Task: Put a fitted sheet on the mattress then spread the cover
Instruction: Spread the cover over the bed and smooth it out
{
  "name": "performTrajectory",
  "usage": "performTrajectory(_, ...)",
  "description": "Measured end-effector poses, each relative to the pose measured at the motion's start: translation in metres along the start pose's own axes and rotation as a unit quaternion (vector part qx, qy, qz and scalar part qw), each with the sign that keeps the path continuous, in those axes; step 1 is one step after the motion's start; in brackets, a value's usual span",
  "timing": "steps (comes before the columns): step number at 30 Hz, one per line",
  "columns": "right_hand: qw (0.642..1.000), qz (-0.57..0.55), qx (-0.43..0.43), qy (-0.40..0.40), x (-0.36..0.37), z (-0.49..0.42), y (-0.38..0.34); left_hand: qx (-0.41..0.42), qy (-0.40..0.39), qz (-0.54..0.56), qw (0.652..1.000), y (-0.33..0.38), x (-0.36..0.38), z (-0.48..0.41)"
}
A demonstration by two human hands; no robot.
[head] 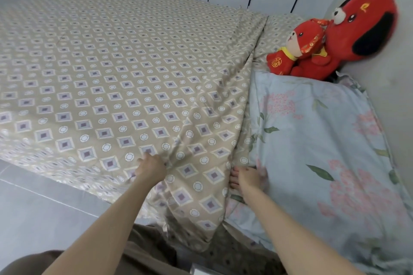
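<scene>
We see the cover point(125, 69), beige with diamond figures, lying spread over almost the whole mattress, and only its near corner at the head end is bunched and hangs over the bed side. A strip of the fitted sheet point(276, 29) in the same pattern shows between the cover's edge and the two red plush toys point(335, 40), so we judge the sheet is on and the spreading is near its end. Our left hand point(152, 168) has its fingers curled into the cover, and folds run out from this grip. Our right hand point(247, 177) lies at the cover's edge, touching the floral pillow point(312, 140); whether it pinches the edge or only rests on it, we cannot tell. The risk we see is in the pull. If the left hand draws too hard toward us, the far side can slide and show the sheet there, and the long crease toward the toys can get deeper. If the right hand catches the pillow's fabric together with the edge, the pillow may be dragged off its place.
</scene>
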State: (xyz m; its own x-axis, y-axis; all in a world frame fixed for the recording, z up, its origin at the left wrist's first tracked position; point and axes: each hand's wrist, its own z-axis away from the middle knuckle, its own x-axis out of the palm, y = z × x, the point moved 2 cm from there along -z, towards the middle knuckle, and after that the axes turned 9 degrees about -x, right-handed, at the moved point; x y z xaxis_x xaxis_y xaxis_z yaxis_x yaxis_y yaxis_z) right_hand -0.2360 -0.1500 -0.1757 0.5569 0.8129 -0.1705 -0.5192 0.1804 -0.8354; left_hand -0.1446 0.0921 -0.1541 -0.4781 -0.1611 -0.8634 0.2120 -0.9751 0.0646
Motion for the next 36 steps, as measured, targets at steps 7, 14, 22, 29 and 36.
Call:
performTrajectory(7,0.965,0.172,-0.180,0.081,0.017,0.024,-0.028,0.021,-0.039,0.185,0.982,0.002,-0.008,0.007)
performTrajectory(14,0.969,0.241,-0.010,0.058,0.010,0.014,-0.003,0.017,-0.069,0.332,0.941,-0.013,0.007,0.018)
performTrajectory(22,0.895,0.393,-0.211,0.019,0.014,0.034,-0.006,0.015,-0.094,0.346,0.934,-0.032,0.022,0.023)
performTrajectory(29,0.896,0.414,-0.144,-0.069,0.018,0.032,-0.001,-0.010,-0.056,0.400,0.915,-0.052,0.017,0.026)
performTrajectory(36,0.905,0.393,-0.130,-0.097,0.000,0.037,-0.012,-0.069,-0.066,0.420,0.903,-0.055,0.014,0.026)
